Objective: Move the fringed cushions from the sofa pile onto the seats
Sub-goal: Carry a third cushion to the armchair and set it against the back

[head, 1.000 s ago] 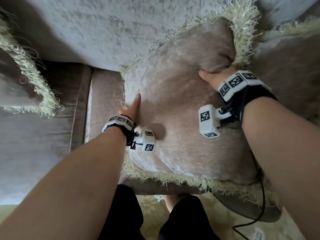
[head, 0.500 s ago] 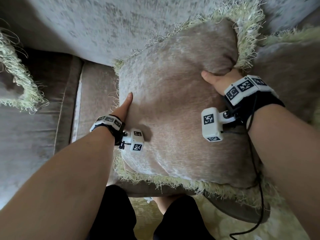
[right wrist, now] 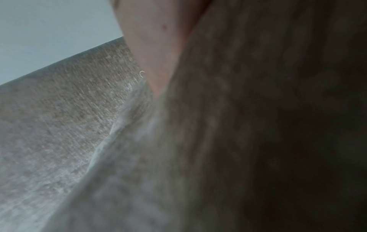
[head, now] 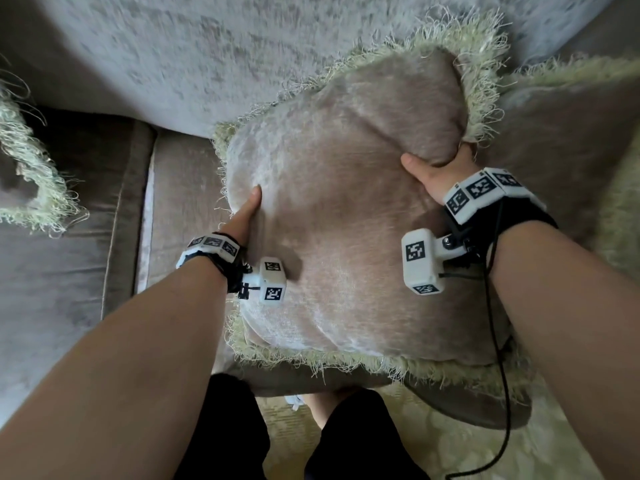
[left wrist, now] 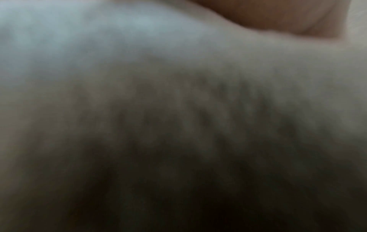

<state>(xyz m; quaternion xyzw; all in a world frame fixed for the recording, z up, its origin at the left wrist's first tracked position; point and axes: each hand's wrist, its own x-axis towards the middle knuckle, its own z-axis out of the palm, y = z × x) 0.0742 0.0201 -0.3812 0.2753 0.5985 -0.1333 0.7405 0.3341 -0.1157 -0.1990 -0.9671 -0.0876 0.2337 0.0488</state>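
A beige cushion (head: 346, 237) edged with pale green fringe is held up in front of the sofa backrest (head: 173, 46). My left hand (head: 246, 216) grips its left edge, thumb on the face and fingers hidden behind. My right hand (head: 436, 174) grips the upper right side, thumb pressed into a deep crease, fingers out of sight behind. More fringed cushions (head: 571, 116) lie piled on the right. Another fringed cushion (head: 31, 174) lies at the far left. Both wrist views are filled with blurred cushion fabric (left wrist: 178, 109) (right wrist: 238, 125) and a bit of hand.
A brown seat cushion (head: 180, 202) lies below the held cushion's left edge, with a second seat (head: 52, 271) further left. A pale patterned carpet (head: 450, 445) and my dark-clad legs (head: 225, 427) are at the bottom. A black cable (head: 498, 341) hangs from the right wrist.
Both hands keep their grip on the cushion. It has shifted a little left and down, and the crease under my right thumb is deeper. The far-left cushion has slid toward the frame edge.
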